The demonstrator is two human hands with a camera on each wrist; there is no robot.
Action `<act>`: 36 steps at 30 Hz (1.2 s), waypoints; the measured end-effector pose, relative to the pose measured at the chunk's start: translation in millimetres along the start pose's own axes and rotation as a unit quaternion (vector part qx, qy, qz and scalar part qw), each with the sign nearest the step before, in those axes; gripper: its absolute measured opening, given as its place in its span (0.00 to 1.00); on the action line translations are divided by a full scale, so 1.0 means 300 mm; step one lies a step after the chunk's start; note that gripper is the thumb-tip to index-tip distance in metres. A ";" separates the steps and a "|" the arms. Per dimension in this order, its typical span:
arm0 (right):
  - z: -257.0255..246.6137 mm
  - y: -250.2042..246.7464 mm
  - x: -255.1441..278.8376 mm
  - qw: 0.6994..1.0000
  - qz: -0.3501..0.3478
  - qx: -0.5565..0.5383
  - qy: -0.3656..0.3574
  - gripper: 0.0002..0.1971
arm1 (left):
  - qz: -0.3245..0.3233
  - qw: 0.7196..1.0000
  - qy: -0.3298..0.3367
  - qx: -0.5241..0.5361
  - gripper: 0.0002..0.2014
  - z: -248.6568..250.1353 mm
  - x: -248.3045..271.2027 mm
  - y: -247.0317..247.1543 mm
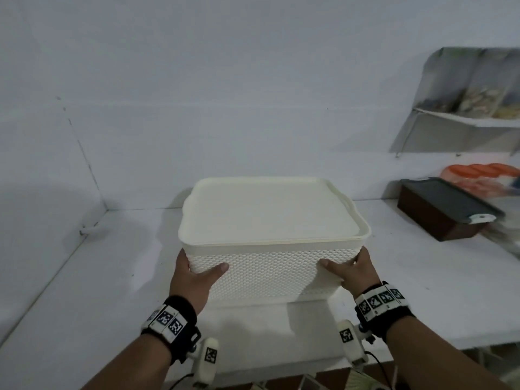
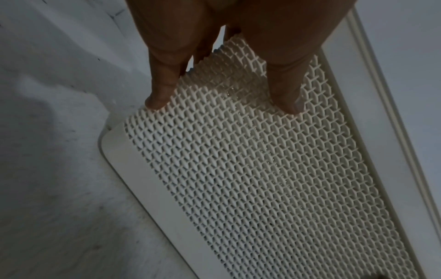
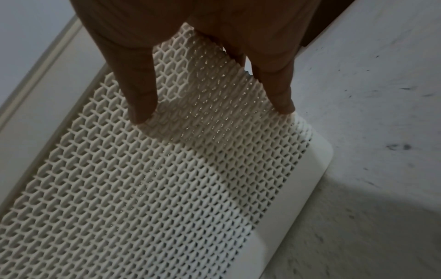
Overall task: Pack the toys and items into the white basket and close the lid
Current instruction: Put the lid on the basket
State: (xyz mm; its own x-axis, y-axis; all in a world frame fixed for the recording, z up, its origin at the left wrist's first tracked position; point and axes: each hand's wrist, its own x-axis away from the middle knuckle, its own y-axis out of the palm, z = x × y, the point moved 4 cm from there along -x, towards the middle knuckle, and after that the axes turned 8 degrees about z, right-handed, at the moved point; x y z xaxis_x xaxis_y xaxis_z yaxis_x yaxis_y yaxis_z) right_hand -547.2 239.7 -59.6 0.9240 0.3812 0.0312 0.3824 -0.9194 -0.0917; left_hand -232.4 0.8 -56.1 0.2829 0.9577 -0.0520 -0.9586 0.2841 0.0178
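The white mesh basket [image 1: 267, 277] stands on the white table [image 1: 98, 291] with its flat white lid [image 1: 261, 209] seated on the rim. Nothing inside can be seen. My left hand [image 1: 197, 273] holds the near left corner, thumb on the front wall and fingers round the side. At the near right corner my right hand [image 1: 351, 270] does the same. The left wrist view shows straight fingers [image 2: 162, 85] pressed flat on the mesh wall [image 2: 262, 188]. The right wrist view likewise shows straight fingers [image 3: 140, 98] against the mesh [image 3: 143, 188].
A brown box with a dark grey lid [image 1: 439, 212] sits at the right of the table, with orange-lidded containers [image 1: 478, 170] behind it. A wire shelf [image 1: 464, 119] holding packets hangs on the wall above. Walls close in behind and to the left.
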 end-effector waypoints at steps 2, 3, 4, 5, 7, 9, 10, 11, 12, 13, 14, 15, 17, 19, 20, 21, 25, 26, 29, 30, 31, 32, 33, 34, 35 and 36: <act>-0.004 0.015 -0.056 1.000 0.005 0.008 0.010 0.48 | 0.002 1.000 -0.001 -0.008 0.39 -0.002 -0.050 0.034; 0.000 0.024 -0.095 1.000 0.004 0.012 0.010 0.49 | 0.003 1.000 -0.005 -0.008 0.39 -0.004 -0.076 0.053; -0.003 0.035 -0.128 1.000 0.006 0.022 0.015 0.49 | 0.005 1.000 -0.006 -0.008 0.39 -0.003 -0.102 0.070; -0.008 0.049 -0.163 1.000 0.002 0.024 0.012 0.50 | 0.005 1.000 -0.007 -0.008 0.38 -0.001 -0.131 0.088; -0.011 0.070 -0.237 0.999 0.002 0.034 0.013 0.52 | 0.003 1.000 -0.013 -0.010 0.39 -0.002 -0.186 0.123; -0.018 0.090 -0.299 0.999 0.000 0.043 0.017 0.55 | 0.006 1.000 -0.014 -0.019 0.40 -0.009 -0.234 0.156; -0.020 0.100 -0.329 0.999 -0.001 0.047 0.017 0.55 | 0.008 1.000 -0.013 -0.022 0.40 -0.016 -0.261 0.169; -0.019 0.111 -0.361 0.999 -0.005 0.044 0.009 0.54 | 0.011 1.000 -0.011 -0.023 0.39 -0.016 -0.282 0.184; -0.023 0.120 -0.384 0.999 -0.012 0.044 0.007 0.53 | 0.015 1.000 -0.012 -0.024 0.39 -0.018 -0.301 0.198; -0.024 0.131 -0.411 0.999 -0.019 0.044 -0.001 0.52 | 0.017 0.999 -0.011 -0.025 0.38 -0.021 -0.321 0.213; -0.035 0.141 -0.428 0.999 -0.025 0.044 -0.002 0.50 | 0.018 0.999 -0.011 -0.027 0.38 -0.020 -0.338 0.227; -0.030 0.150 -0.457 0.999 -0.031 0.041 -0.002 0.48 | 0.021 0.999 -0.013 -0.031 0.38 -0.019 -0.350 0.240; -0.031 0.170 -0.510 0.998 -0.039 0.046 -0.006 0.49 | 0.032 0.999 -0.013 -0.041 0.38 -0.014 -0.383 0.262; -0.042 0.191 -0.552 0.997 -0.044 0.059 -0.017 0.51 | 0.039 0.998 -0.013 -0.042 0.37 -0.015 -0.415 0.281; -0.035 0.200 -0.579 0.997 -0.048 0.058 -0.019 0.51 | 0.042 0.998 -0.012 -0.045 0.37 -0.020 -0.434 0.289; -0.035 0.208 -0.597 0.997 -0.051 0.055 -0.019 0.50 | 0.043 0.998 -0.010 -0.049 0.38 -0.021 -0.450 0.299; -0.060 0.229 -0.620 0.998 -0.056 0.043 -0.006 0.49 | 0.058 0.995 -0.027 -0.083 0.44 -0.043 -0.488 0.311; -0.060 0.230 -0.620 0.997 -0.061 0.040 -0.005 0.47 | 0.061 0.994 -0.029 -0.089 0.45 -0.050 -0.493 0.308; -0.056 0.232 -0.628 0.997 -0.061 0.040 -0.003 0.44 | 0.066 0.992 -0.034 -0.102 0.48 -0.068 -0.499 0.301; -0.051 0.232 -0.629 0.997 -0.063 0.037 0.005 0.46 | 0.067 0.992 -0.038 -0.104 0.48 -0.070 -0.498 0.299; -0.050 0.231 -0.628 0.997 -0.065 0.034 0.006 0.49 | 0.064 0.991 -0.043 -0.107 0.47 -0.068 -0.495 0.299; -0.053 0.231 -0.625 0.997 -0.066 0.039 0.010 0.50 | 0.060 0.991 -0.043 -0.107 0.47 -0.065 -0.493 0.299; -0.050 0.229 -0.629 0.997 -0.072 0.040 0.004 0.51 | 0.056 0.991 -0.044 -0.113 0.47 -0.053 -0.486 0.300; -0.062 0.226 -0.621 0.996 -0.078 0.040 0.005 0.52 | 0.054 0.991 -0.041 -0.119 0.47 -0.039 -0.477 0.302; -0.077 0.221 -0.610 0.996 -0.082 0.045 -0.001 0.53 | 0.052 0.989 -0.037 -0.132 0.45 -0.020 -0.464 0.301; -0.075 0.215 -0.611 0.995 -0.087 0.058 0.000 0.54 | 0.051 0.988 -0.032 -0.142 0.43 -0.017 -0.456 0.298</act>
State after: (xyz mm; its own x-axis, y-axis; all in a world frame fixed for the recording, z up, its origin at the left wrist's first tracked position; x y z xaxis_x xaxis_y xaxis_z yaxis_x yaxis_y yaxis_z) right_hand -691.8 108.4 -48.9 0.8435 0.5340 0.0573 0.5338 -0.8220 -0.1983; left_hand -356.9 -105.2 -52.5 0.1768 0.9842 -0.0008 -0.9500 0.1705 -0.2615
